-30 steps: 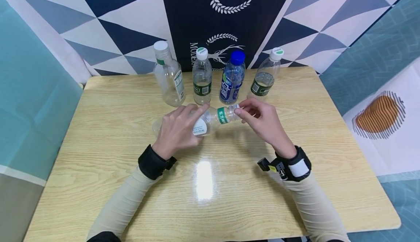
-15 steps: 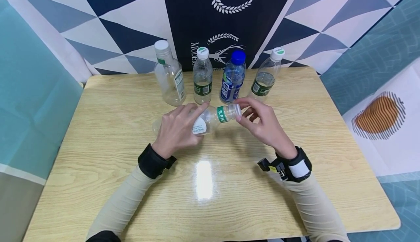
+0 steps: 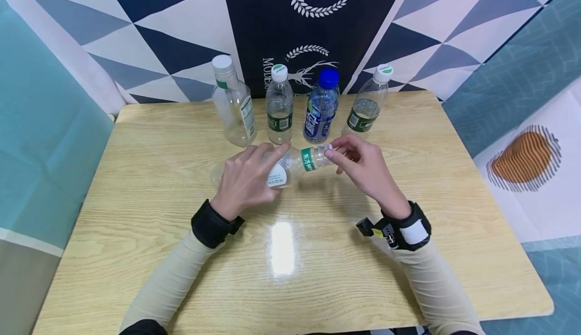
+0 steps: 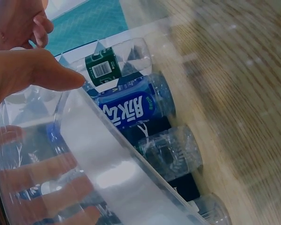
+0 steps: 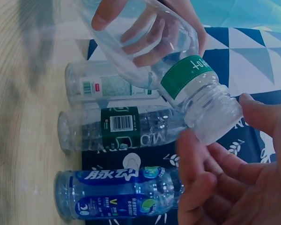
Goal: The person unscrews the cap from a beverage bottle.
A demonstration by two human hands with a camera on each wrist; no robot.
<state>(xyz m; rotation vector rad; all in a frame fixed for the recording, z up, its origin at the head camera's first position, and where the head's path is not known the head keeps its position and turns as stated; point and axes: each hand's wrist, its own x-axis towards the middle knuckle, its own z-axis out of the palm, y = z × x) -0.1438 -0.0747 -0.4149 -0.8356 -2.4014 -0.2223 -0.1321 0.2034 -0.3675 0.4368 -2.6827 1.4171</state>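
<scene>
A clear plastic bottle [image 3: 294, 167] with a green neck band lies on its side above the table, its mouth toward the right. My left hand [image 3: 247, 178] wraps around its body; in the left wrist view the fingers show through the clear wall of the bottle [image 4: 107, 154]. At the mouth end, my right hand [image 3: 365, 168] pinches the whitish cap [image 5: 220, 123] between thumb and fingers. The right wrist view has the cap on the ridged neck, with the right thumb [image 5: 260, 112] at one side and curled fingers at the other.
Along the table's [image 3: 317, 274] back edge stand several upright bottles: a large clear one [image 3: 235, 113], a green-labelled one [image 3: 279, 108], a blue-capped one [image 3: 321, 108] and another green-labelled one [image 3: 365, 110]. A patterned cloth [image 3: 181, 37] hangs behind.
Half a second ago the right fingers were spread wider around the cap; now they pinch it closer, as one second ago. The left hand and bottle have barely moved.
</scene>
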